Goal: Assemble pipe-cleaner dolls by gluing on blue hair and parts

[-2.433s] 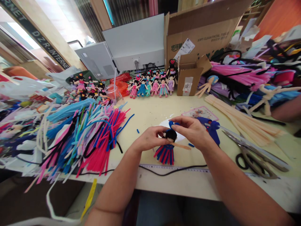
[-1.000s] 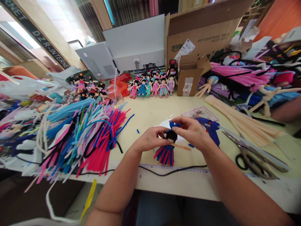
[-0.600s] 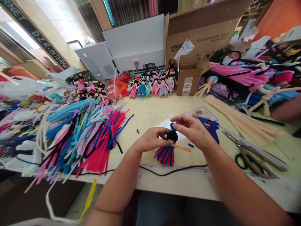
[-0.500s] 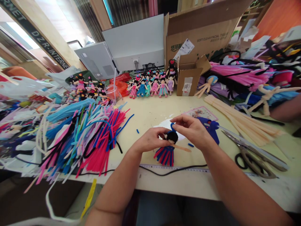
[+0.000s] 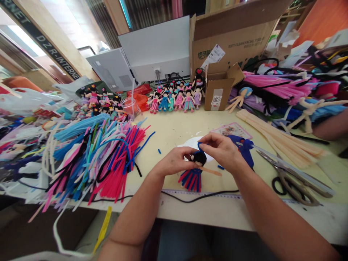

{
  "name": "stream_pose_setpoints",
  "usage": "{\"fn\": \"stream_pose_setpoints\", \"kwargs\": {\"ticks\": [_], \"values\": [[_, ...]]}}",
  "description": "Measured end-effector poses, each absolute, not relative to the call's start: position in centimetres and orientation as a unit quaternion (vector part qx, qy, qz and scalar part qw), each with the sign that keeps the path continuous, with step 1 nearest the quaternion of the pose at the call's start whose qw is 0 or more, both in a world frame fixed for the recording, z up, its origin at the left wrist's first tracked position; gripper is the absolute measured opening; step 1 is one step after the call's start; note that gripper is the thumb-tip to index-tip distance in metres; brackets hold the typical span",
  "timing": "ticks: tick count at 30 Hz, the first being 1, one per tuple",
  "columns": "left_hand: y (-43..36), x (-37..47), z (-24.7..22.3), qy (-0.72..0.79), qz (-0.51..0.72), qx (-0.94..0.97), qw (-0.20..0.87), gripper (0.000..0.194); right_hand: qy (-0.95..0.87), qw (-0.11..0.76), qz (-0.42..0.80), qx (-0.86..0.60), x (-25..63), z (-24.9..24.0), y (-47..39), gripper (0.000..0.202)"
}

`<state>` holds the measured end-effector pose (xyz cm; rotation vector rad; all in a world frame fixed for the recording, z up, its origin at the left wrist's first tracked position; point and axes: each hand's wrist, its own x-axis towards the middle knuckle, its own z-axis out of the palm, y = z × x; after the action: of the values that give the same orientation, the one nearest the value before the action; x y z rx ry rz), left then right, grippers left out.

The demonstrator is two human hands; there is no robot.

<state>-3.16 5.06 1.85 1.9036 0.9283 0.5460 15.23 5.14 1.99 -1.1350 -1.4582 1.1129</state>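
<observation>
In the head view, the left hand (image 5: pixel 176 160) is closed around the head of a small doll (image 5: pixel 193 174), thumb and fingers pinching it from the side. The doll stands upright or nearly so above the desk (image 5: pixel 174 130), close to its near edge; it has black hair, a skirt of blue and pink-red strips, and one pale arm sticking out sideways. The right hand (image 5: pixel 221 150) pinches a blue piece (image 5: pixel 200 145) between thumb and forefinger, just at the top of the doll's head, its other fingers loosely curled. Whether the blue piece is fastened to the head, I cannot tell.

A white disc (image 5: pixel 190 142) lies behind the hands, partly hidden. Beside the right hand is a blue glue gun (image 5: pixel 246 152), and near that a pair of scissors (image 5: pixel 289 183). A ruler (image 5: pixel 217 195) and a black cord (image 5: pixel 187 201) run along the near edge of the desk. On the left is a heap of coloured fuzzy sticks (image 5: pixel 119 156); on the right lies a beige bundle (image 5: pixel 280 137). A group of finished-looking dolls (image 5: pixel 176 98) stands at the back, beside a small cardboard box (image 5: pixel 216 96).
</observation>
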Motion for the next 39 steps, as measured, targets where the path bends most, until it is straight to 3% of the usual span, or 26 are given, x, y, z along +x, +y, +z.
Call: {"fn": "stream_pose_setpoints", "kwargs": {"ticks": [11,39], "values": [[5.29,-3.44,2.09,0.391,0.23,0.753,0.476,0.031,-0.612,0.442,0.486,-0.441,15.77,1.91,5.31,0.026],[4.98,-3.16,2.12,0.386,0.218,0.765,0.468,0.027,-0.587,0.465,0.483,-0.455,15.54,2.14,5.12,0.014]]}}
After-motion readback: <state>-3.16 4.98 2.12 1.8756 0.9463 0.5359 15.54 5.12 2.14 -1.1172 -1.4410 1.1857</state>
